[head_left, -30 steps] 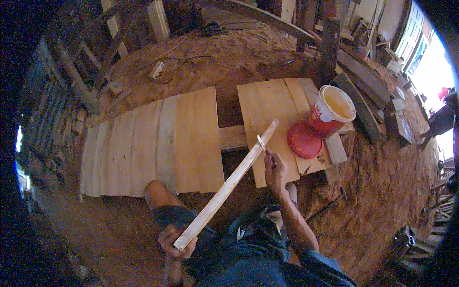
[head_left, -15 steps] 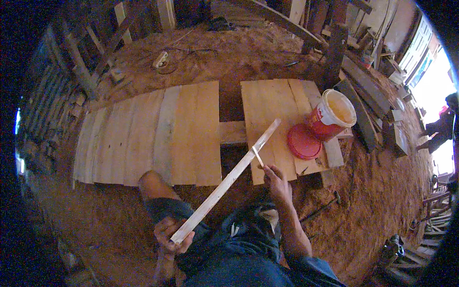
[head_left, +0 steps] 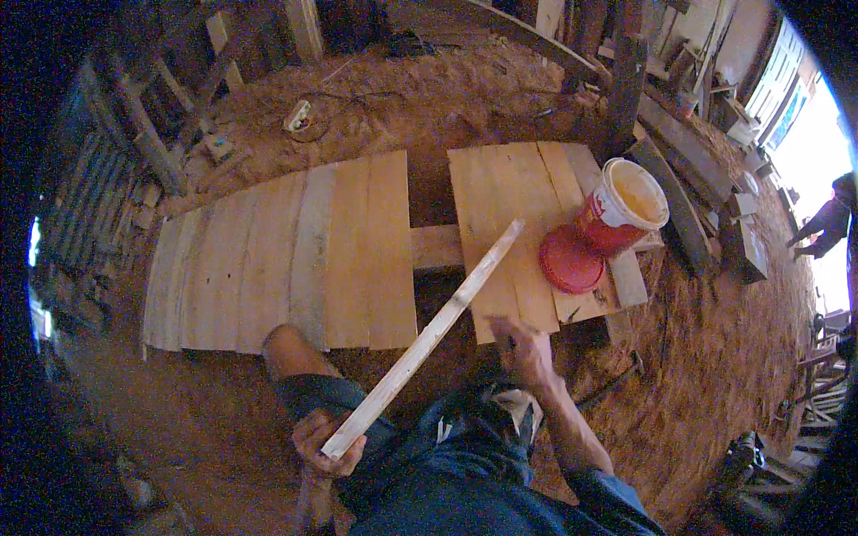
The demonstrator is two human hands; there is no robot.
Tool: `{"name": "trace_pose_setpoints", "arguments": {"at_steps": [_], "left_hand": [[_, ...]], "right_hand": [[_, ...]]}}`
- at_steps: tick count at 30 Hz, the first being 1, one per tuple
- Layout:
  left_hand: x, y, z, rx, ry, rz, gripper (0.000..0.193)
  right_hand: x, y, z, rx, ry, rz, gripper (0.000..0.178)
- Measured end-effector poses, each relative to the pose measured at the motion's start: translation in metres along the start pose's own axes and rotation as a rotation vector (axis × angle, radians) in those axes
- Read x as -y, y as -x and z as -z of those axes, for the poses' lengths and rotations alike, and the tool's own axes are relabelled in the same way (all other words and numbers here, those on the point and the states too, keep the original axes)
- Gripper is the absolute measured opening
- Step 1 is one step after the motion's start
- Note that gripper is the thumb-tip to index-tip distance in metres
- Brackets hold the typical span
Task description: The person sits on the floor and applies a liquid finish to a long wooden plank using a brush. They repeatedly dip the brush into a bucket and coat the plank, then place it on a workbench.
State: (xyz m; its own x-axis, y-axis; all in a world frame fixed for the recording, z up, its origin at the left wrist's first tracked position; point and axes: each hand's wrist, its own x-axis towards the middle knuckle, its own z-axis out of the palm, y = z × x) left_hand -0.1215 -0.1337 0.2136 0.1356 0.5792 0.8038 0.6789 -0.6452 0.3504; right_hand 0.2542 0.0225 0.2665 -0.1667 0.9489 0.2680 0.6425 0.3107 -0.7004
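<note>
One long pale wooden strip (head_left: 429, 335) ran slantwise from the left hand (head_left: 326, 444), whose fingers were wrapped around its near end over the lap, up to its far end above the right-hand plank panel (head_left: 500, 214). The right hand (head_left: 527, 350) sat at that panel's near edge, fingers curled closed; whether they pinched something could not be told.

Two plank panels lay on the sawdust floor (head_left: 706, 357): a wide one (head_left: 277, 259) on the left and the narrower one on the right, joined by one cross-board (head_left: 435, 247) across the gap. One red bucket (head_left: 621, 210) of pale liquid stood at the right panel's right edge, its single red lid (head_left: 570, 261) just beside it. Open boards lay free on the left panel.
</note>
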Motion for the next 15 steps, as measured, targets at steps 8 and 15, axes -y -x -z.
{"name": "trace_pose_setpoints", "arguments": {"at_steps": [8, 15], "left_hand": [[0.016, -0.007, -0.025, -0.449, -0.194, -0.367, 0.055], [-0.016, -0.029, 0.018, 0.242, -0.045, 0.100, 0.059]], "right_hand": [[-0.066, -0.059, 0.005, 0.102, 0.228, -0.245, 0.015], [-0.153, -0.131, -0.003, -0.290, 0.274, -0.224, 0.020]]}}
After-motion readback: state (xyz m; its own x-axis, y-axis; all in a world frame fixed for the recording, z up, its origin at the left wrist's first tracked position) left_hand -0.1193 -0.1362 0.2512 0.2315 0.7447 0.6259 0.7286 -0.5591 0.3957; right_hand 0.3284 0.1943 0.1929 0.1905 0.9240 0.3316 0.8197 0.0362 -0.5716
